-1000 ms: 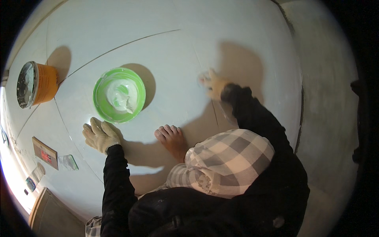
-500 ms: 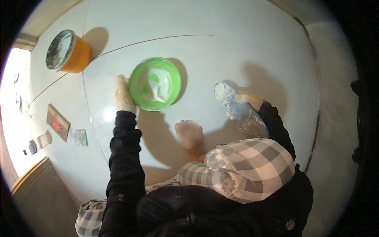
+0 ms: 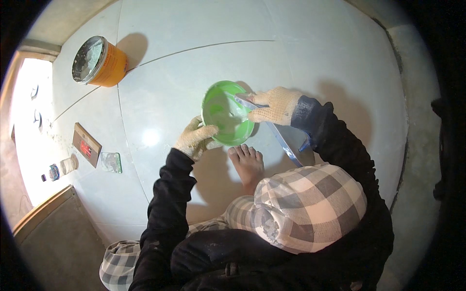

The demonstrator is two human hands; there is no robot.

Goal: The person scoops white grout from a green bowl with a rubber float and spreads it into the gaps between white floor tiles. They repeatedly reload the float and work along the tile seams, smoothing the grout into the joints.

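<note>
My left hand [image 3: 194, 139], in a pale knit work glove, grips the near left side of a green bowl [image 3: 213, 99], which looks tilted toward the right. White material [image 3: 236, 114] coats part of its inside. At the right, my gloved right hand [image 3: 277, 104] is closed around the upper end of a partly clear plastic bag with blue edges [image 3: 291, 141]. That end reaches over the bowl's right rim, while the rest hangs down toward my knee. Whether anything is falling from the bag cannot be made out.
An orange bucket [image 3: 110, 68] with a whitish, smeared inside stands at the far left. Left of me lie a brown flat box [image 3: 86, 144], a small clear packet [image 3: 111, 163] and a bottle [image 3: 54, 171]. My bare foot [image 3: 248, 167] is just below the bowl, on pale floor tiles.
The bowl has moved right and nearer, with my left hand on it. My right hand has brought the bag left, so its top end is now over the bowl.
</note>
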